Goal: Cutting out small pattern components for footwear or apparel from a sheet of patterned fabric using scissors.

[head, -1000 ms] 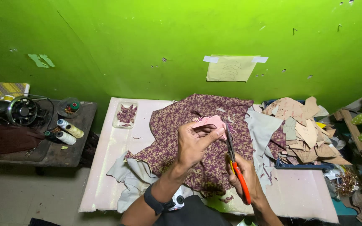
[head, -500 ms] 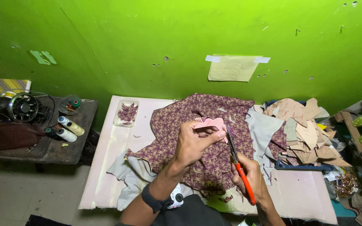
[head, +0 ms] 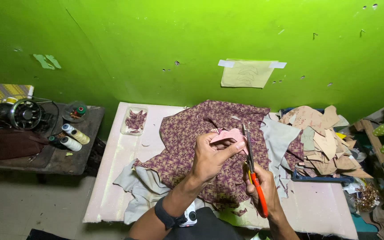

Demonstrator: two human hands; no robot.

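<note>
My left hand (head: 210,156) pinches a small pink shaped piece (head: 228,134) together with purple patterned cloth, held up over the table. My right hand (head: 263,186) grips orange-handled scissors (head: 250,155), whose blades point up along the right edge of the pink piece. Beneath both hands a large purple patterned fabric (head: 187,133) is spread over the pale pink table (head: 116,160), with grey cloth (head: 141,182) under its near edge. A dark watch sits on my left wrist.
A heap of tan pattern pieces (head: 321,138) lies at the right. A clear tray with fabric scraps (head: 135,120) stands at the back left. A sewing machine (head: 18,113) and thread spools (head: 73,137) occupy a dark side table. A paper (head: 247,73) is taped to the green wall.
Both hands stay over the fabric in nearly the same place. The scissors have shifted slightly along the pink piece's right edge.
</note>
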